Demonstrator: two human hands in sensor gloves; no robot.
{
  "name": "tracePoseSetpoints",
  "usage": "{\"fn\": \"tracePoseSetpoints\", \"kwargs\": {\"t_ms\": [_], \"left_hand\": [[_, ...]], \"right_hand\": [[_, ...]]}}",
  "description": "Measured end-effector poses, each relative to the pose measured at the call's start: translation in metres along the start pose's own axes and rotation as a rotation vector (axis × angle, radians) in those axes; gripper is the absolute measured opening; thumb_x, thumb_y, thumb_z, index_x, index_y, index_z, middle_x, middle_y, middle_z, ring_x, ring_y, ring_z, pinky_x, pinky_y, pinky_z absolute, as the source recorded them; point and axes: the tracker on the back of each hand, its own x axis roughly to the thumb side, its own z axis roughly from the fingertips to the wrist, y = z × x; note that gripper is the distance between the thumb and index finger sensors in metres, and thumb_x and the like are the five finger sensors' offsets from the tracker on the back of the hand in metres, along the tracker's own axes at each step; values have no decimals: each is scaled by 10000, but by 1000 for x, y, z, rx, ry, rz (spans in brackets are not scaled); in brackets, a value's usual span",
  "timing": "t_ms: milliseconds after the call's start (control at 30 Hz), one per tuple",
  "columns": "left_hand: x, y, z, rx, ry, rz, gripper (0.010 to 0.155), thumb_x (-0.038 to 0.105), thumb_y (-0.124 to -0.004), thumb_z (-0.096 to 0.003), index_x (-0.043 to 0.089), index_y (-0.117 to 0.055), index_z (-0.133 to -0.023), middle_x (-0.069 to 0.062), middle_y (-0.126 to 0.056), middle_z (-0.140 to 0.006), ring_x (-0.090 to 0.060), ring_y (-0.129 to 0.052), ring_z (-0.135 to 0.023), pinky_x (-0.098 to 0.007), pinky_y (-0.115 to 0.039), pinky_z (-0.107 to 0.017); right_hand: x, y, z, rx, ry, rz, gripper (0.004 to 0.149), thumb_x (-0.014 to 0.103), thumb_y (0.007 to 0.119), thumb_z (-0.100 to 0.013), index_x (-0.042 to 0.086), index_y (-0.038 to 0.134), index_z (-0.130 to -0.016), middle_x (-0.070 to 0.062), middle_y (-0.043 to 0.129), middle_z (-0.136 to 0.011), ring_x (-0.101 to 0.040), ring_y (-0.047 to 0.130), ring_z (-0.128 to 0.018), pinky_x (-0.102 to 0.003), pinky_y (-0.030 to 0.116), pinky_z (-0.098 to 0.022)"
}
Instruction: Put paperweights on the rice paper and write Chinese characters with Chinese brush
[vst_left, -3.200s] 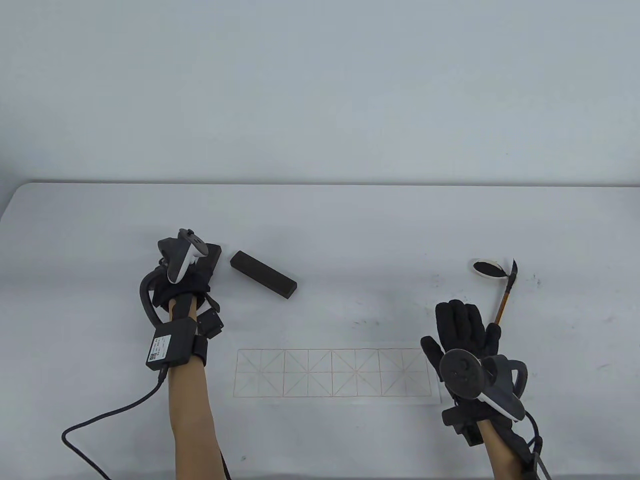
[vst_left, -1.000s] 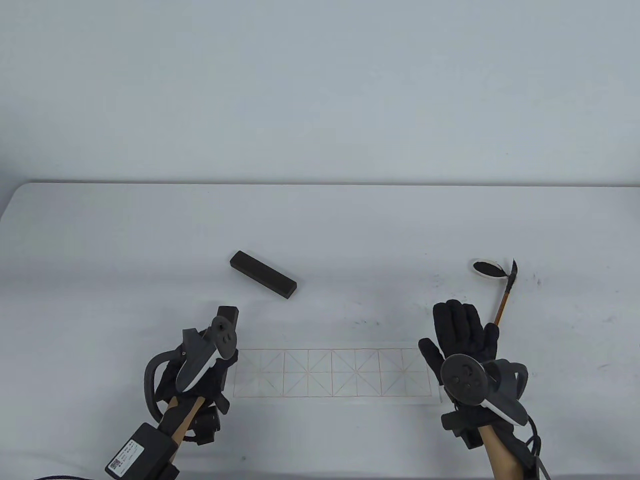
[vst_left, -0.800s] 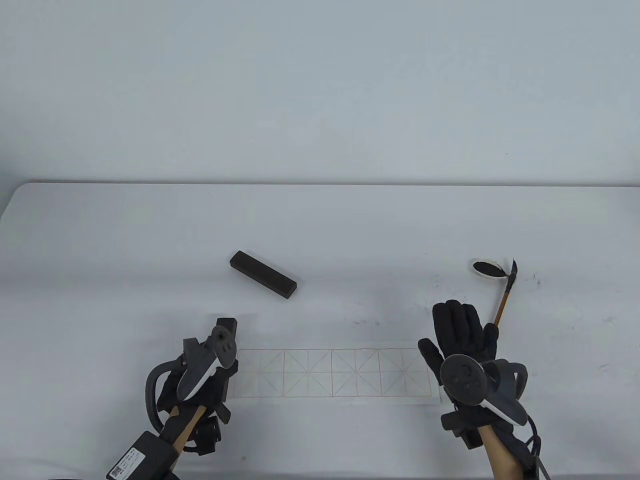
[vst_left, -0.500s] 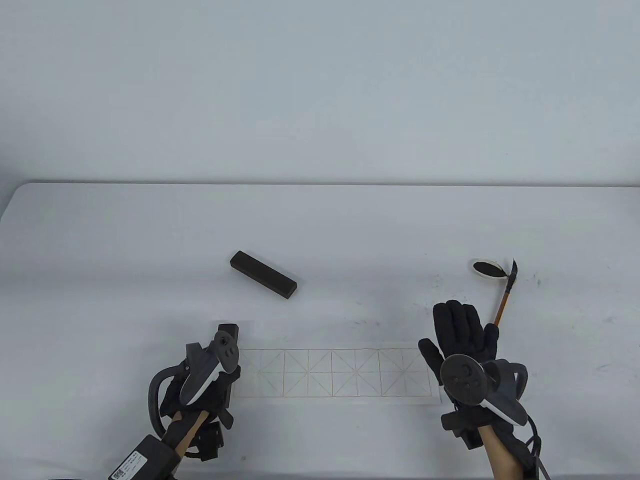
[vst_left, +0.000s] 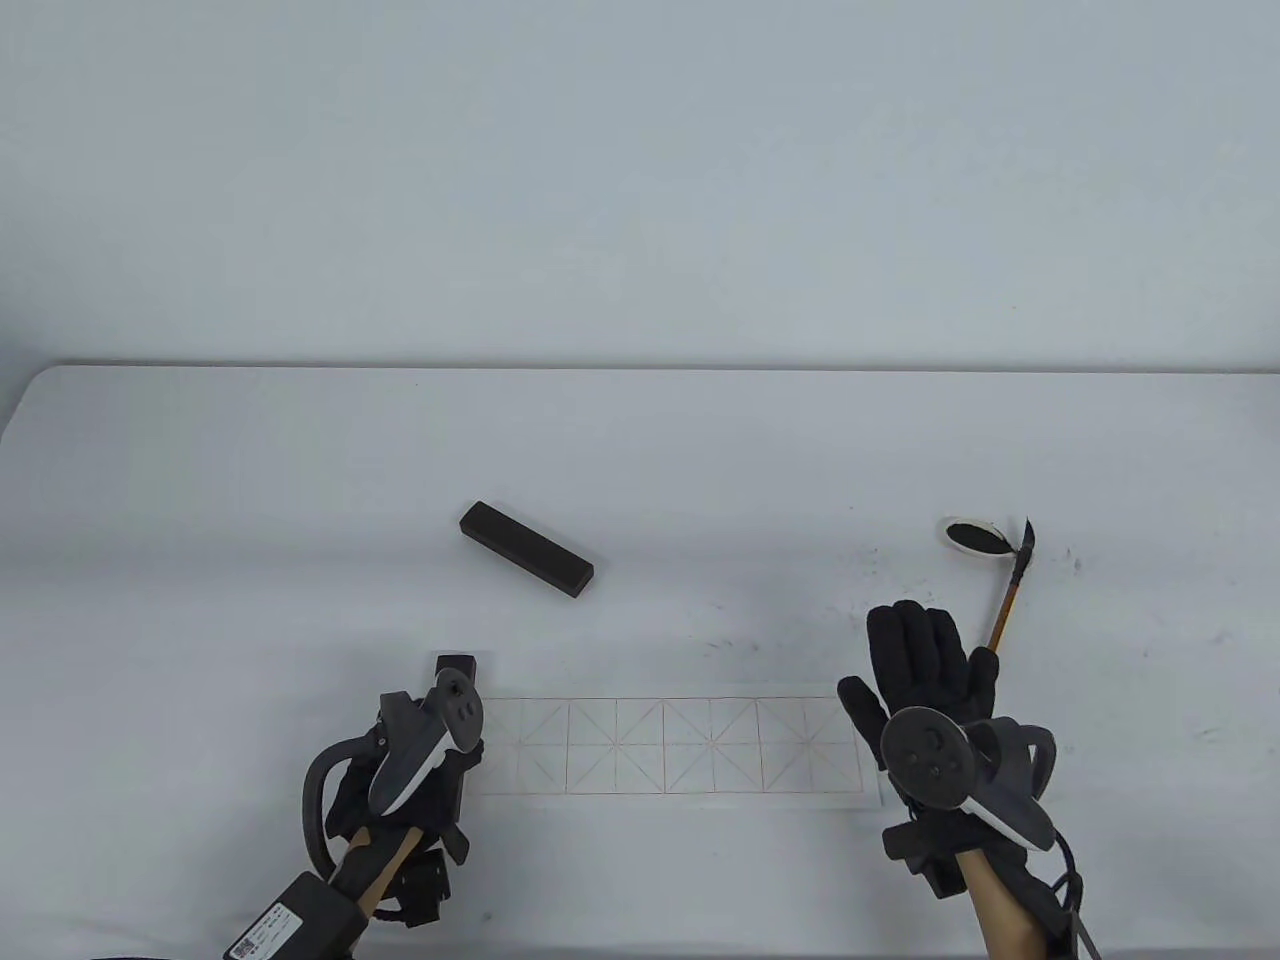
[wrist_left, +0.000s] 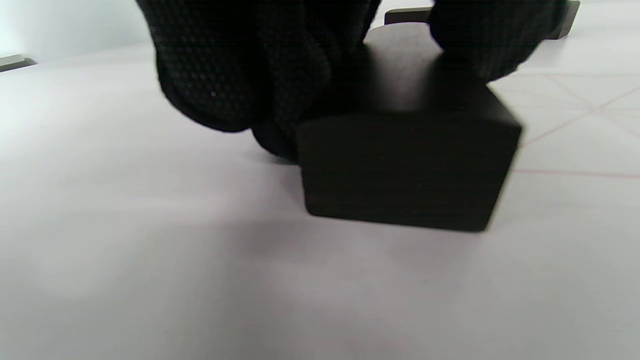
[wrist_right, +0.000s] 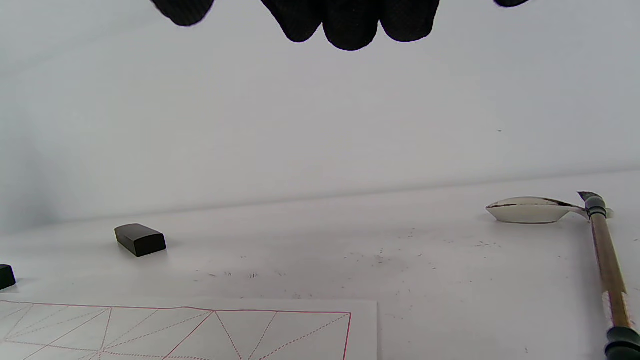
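Left hand: the black-gloved left hand (vst_left: 415, 775) sits nearest the viewer; its fingers (wrist_left: 240, 75) and thumb curl round a dark rectangular block paperweight (wrist_left: 407, 150).
Held paperweight: it lies under the left hand at the left end of the paper; its base looks set down in the left wrist view; its far end (vst_left: 457, 664) shows just beyond the hand's tracker.
Right hand: the black-gloved right hand (vst_left: 925, 680) lies palm down with fingers straight and together, holding nothing, at the paper's right end.
Rice paper: a white sheet printed with a red grid of squares and diagonals (vst_left: 665, 745) stretches between the two hands.
Brush: a bamboo-handled Chinese brush with a dark tip (vst_left: 1010, 590) lies just beyond the right hand's outer fingers, its tip at the dish.
Ink dish: a small white dish of black ink (vst_left: 972, 536) stands beyond the right hand.
Second paperweight: a matching dark block (vst_left: 527, 549) lies aslant, well beyond the left hand, off the paper.
Table: a white tabletop (vst_left: 700, 450) bears everything.
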Motion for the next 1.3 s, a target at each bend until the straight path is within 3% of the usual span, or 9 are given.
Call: {"fn": "tracePoseSetpoints", "kwargs": {"t_ms": [567, 667, 800, 1000, 1133, 1300], "left_hand": [[-2, 2, -10, -62, 7, 45, 798, 629, -648, -490, 180, -572, -1145, -84, -703, -1031, -124, -958, -662, -341, -830, -579], [-5, 6, -12, -133, -16, 61, 840, 627, -629, -492, 169, -503, -1185, -118, -649, -1077, -144, -930, -728, -376, -798, -631], [-17, 12, -8, -135, -22, 162, 854, 615, -605, -512, 174, -434, -1223, -139, -581, -1161, -246, -880, -845, -438, -732, -705], [-29, 50, -13, 49, 19, 111, 817, 592, -580, -544, 223, -364, -1240, -134, -493, -1233, -277, -794, -997, -476, -641, -783], [-25, 80, -23, 109, 30, 148, 803, 568, -603, -552, 311, -285, -1242, -70, -325, -1302, -317, -563, -1171, -554, -428, -875], [-9, 109, -44, 148, 31, 122, 765, 529, -635, -567, 421, -249, -1218, 36, -195, -1323, -279, -296, -1255, -575, -223, -909]], "right_hand": [[1, -1, 0, 12, 0, 3, 716, 452, 508, -663, -2, 349, -1192, -311, 354, -1214, -546, 369, -1079, -786, 371, -678], [2, -3, 0, 11, -3, -9, 716, 453, 507, -663, 0, 345, -1193, -312, 350, -1215, -547, 363, -1079, -786, 368, -678], [2, -6, 0, 1, 2, -18, 717, 454, 506, -663, 1, 342, -1195, -310, 348, -1216, -544, 364, -1082, -784, 367, -682], [-1, -3, -1, 14, 19, -11, 717, 452, 508, -663, -2, 346, -1193, -311, 352, -1214, -545, 366, -1079, -784, 371, -679], [0, -2, -1, 15, 16, -2, 716, 453, 509, -662, -1, 347, -1193, -311, 354, -1214, -544, 369, -1080, -785, 371, -678], [-2, -3, -1, 11, 24, -6, 716, 452, 509, -662, -1, 348, -1192, -313, 353, -1213, -546, 368, -1079, -786, 371, -677]]}}
